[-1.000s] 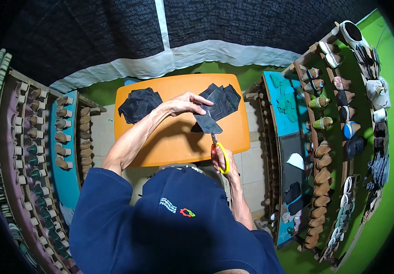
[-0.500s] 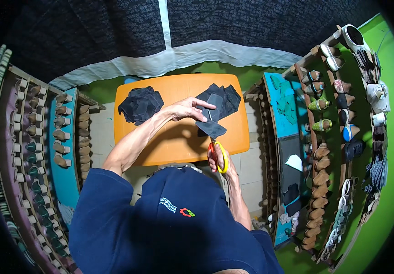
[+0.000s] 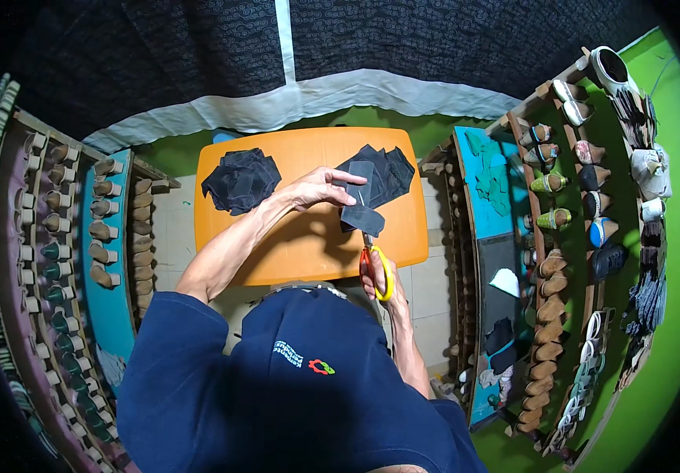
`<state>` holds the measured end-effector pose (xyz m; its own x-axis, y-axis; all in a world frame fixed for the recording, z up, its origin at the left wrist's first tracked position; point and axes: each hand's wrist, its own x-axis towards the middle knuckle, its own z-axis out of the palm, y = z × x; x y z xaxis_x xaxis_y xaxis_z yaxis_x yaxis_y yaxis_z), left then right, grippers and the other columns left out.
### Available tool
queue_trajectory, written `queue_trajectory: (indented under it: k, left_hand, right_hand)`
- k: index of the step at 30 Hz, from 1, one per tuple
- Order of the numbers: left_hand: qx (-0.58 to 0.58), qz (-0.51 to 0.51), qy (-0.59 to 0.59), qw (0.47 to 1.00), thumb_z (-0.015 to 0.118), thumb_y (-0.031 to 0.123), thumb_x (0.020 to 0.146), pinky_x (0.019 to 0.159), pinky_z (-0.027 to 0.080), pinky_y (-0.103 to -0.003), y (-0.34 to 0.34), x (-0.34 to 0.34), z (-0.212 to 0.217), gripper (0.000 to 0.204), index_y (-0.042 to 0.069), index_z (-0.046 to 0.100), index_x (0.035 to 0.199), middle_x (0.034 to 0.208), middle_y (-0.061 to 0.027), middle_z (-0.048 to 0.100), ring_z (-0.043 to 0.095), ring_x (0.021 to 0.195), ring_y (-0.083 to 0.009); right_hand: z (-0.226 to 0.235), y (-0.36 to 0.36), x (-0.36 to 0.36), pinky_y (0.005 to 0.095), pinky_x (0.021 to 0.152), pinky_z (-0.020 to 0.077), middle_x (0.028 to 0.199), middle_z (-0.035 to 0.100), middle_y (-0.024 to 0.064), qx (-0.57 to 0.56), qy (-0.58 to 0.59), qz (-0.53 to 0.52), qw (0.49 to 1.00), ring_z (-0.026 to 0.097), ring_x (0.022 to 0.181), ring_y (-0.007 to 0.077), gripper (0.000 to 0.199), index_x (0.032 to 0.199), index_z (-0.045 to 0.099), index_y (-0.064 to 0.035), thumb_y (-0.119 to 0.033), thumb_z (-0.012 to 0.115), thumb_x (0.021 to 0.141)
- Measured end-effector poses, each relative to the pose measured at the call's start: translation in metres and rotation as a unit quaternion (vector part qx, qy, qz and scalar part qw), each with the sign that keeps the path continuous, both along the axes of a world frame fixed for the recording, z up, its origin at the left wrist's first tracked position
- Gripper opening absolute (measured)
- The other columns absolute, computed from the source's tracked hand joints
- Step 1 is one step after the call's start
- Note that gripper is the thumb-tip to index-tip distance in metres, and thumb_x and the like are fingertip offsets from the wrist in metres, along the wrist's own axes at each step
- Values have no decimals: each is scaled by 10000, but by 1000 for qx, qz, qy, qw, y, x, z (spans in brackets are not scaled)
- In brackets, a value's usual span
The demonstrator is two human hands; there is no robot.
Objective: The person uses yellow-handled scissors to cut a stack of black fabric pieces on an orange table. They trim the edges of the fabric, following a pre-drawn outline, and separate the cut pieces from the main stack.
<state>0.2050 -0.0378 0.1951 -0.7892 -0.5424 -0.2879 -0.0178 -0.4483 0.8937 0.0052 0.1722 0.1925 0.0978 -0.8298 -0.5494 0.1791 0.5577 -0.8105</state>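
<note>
1 dark piece (image 3: pixel 361 221) above the near right part of the table (image 3: pixel 308 142). Probably light, thin, bendy, not slippery or fragile; best held by its far edge, clear of the blades. Left hand (image 3: pixel 320 189) reaches over the table's middle, thumb and fingers pinching that edge. Right hand (image 3: pixel 379 280), at the table's near edge, grips the scissors (image 3: pixel 390 280), blades pointing away; cannot tell their spread.
</note>
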Motion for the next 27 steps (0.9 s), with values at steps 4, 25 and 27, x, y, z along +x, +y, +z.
queue_trajectory:
  k: [4,25,27]
  left_hand:
    - [-4,17,1,1000,752,60,836,806,530,-237,4,-3,7,553,34,579,1361,954,-64,730,674,843,-85]
    - [-13,-26,14,999,749,20,836,764,579,-224,5,4,1,621,82,532,1415,915,-56,726,677,797,-84]
    - [-16,-23,13,1000,748,23,839,761,574,-220,6,3,3,618,81,532,1415,910,-47,725,673,795,-77]
  right_hand:
    - [3,1,1,250,344,344,525,397,-9,1,1,-13,1000,378,376,86,542,817,512,-62,-583,534,966]
    - [1,-5,2,265,388,392,548,431,3,16,-5,29,999,416,413,91,580,851,528,-51,-620,500,965]
    - [0,-4,1,262,384,386,548,429,3,17,-4,22,1000,415,413,91,583,852,527,-50,-622,503,962]
